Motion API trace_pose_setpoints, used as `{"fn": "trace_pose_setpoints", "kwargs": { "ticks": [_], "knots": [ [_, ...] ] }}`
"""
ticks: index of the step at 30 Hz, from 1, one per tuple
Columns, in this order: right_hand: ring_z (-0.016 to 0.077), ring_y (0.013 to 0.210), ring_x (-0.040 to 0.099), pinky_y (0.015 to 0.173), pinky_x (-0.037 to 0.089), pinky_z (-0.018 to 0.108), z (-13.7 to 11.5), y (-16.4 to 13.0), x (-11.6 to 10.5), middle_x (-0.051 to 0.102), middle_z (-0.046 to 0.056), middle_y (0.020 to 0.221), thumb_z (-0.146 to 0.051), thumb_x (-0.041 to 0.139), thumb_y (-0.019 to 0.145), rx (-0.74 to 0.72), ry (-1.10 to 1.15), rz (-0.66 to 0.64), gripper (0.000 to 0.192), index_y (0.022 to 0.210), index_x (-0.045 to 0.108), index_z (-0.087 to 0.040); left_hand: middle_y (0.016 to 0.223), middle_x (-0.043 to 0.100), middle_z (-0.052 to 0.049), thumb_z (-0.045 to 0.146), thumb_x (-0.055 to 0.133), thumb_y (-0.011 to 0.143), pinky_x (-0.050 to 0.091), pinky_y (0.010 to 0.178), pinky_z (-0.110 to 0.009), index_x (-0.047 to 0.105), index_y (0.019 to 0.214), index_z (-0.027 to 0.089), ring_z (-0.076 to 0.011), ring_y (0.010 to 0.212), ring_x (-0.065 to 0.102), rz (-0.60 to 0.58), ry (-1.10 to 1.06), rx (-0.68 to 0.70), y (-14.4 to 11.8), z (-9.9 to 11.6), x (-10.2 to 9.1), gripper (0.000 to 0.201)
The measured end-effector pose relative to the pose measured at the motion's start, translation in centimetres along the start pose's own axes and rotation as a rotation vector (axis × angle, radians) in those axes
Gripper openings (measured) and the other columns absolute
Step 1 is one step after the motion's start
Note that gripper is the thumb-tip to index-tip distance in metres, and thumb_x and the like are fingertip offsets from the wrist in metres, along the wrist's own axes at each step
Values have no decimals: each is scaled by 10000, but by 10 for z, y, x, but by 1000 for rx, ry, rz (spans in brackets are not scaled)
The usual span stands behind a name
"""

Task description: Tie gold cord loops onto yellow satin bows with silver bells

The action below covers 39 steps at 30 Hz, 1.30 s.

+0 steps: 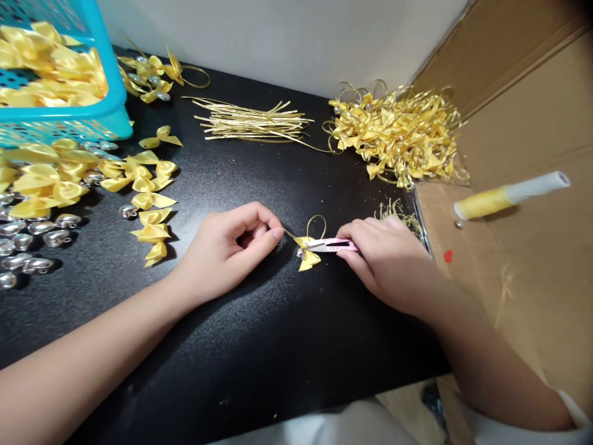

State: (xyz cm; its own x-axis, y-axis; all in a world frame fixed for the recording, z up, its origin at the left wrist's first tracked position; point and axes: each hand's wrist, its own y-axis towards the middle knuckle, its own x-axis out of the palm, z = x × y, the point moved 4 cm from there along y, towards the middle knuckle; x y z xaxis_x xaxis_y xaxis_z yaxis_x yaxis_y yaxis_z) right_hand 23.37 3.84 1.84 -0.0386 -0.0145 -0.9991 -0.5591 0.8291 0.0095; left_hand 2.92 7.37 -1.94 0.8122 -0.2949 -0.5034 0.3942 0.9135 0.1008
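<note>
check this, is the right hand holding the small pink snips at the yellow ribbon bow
Yes, the right hand grips the small pink snips, their tips at the yellow ribbon bow.

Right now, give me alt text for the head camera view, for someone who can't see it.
On a black table, the right hand holds pink thread snips against a small yellow ribbon bow while the left hand pinches its gold cord. Loose bows, silver beads, cut gold cords and a pile of finished bows lie around.
</note>
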Motion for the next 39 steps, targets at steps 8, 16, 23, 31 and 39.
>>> {"fn": "trace_pose_setpoints", "kwargs": {
  "ticks": [8,16,23,31,39],
  "knots": [
    [204,790,574,745,359,333,11,-9,-7,655,43,872,-266,464,978,77,119,72,164,978,593,-165,545,500,53,283,568,869,363,477,-215,615,776,189,-93,489,450,69,17,-6,-2,0,-3,141],
    [380,999,502,825,386,553,99,-89,4,597,195,1006,-415,459,940,744,-155,342,301,966,619,-162,899,633,-72,288,577,858,454,797,-391,661,917,190,-242,867,581,270,433,3,3,-6,-21,142],
    [442,1042,467,781,380,601,89,-86,8,561,248,1088,-431,520,892,837,-150,348,319,917,634,-134,972,646,-92,300,601,809,426,831,-447,663,914,201,-288,923,570,232,543,159,-2,12,-9,157],
    [178,821,590,726,444,309,-11,6,26,652,15,839,-232,677,839,408,631,157,112,941,649,-195,815,669,-59,268,549,863,451,761,-357,632,796,164,-208,781,565,114,443,213,-7,21,4,149],
    [170,783,583,719,394,302,-19,16,37,647,-8,770,-316,704,826,472,594,279,168,935,647,-201,603,643,0,300,583,836,439,516,-225,625,731,160,-121,523,570,67,86,-121,-11,9,6,180]
  ]
}}
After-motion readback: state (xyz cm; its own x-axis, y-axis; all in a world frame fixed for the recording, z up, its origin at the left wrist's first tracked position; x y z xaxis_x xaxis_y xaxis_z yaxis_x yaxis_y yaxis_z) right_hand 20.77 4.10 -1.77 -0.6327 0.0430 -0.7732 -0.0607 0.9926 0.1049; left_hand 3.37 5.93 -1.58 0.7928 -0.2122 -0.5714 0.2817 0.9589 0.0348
